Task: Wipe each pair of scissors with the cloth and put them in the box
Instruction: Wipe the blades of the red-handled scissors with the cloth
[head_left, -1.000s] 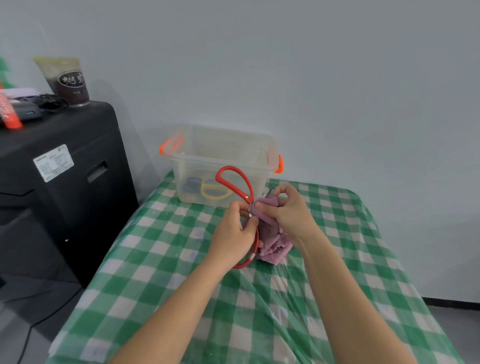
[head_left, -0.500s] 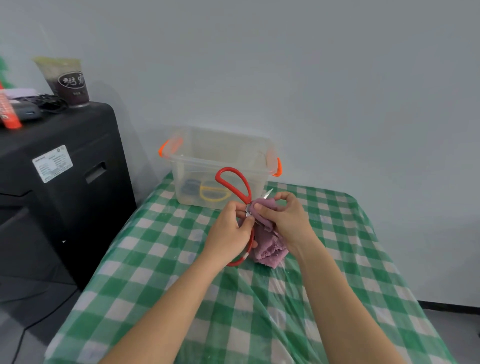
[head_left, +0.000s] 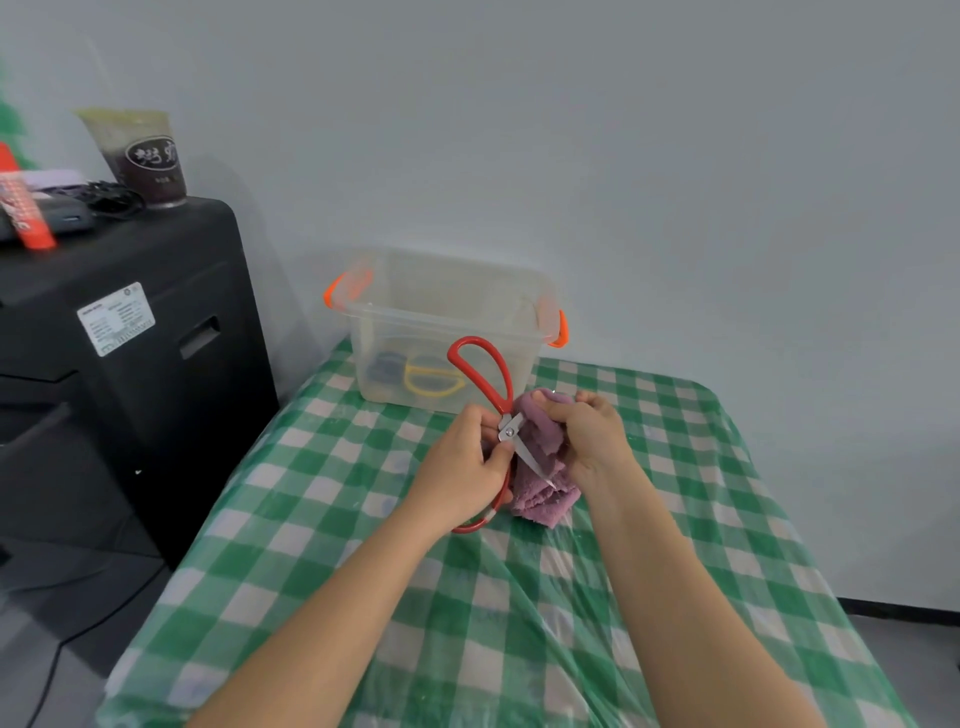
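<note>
Midway over a green-checked table, seen from a head camera: left hand curled round the red scissors just below the pivot, fingers wrapped on the lower handle loop, thumb pressed near the screw. Upper loop standing up toward 12 o'clock, overlapping the front wall of the box in this view; whether touching it, cannot tell. Blades spread apart, one bare blade slanting down toward 5 o'clock across the cloth, the other hidden inside the folds. Right hand at 3 o'clock of the scissors, fingers bunched and gripping the purple cloth, thumb on top, cloth pinched around the hidden blade. Loose end of cloth hanging down to the table at 6 o'clock of that hand.

Clear box with orange latches at 12 o'clock of the hands, at the table's far edge against the wall, lid off. Inside, low on the bottom, yellow scissors and a dark-handled pair at 9 o'clock of them.

Off the table at 9 o'clock, a black cabinet bearing a drink cup, a tangle of black cable and a red tube.
</note>
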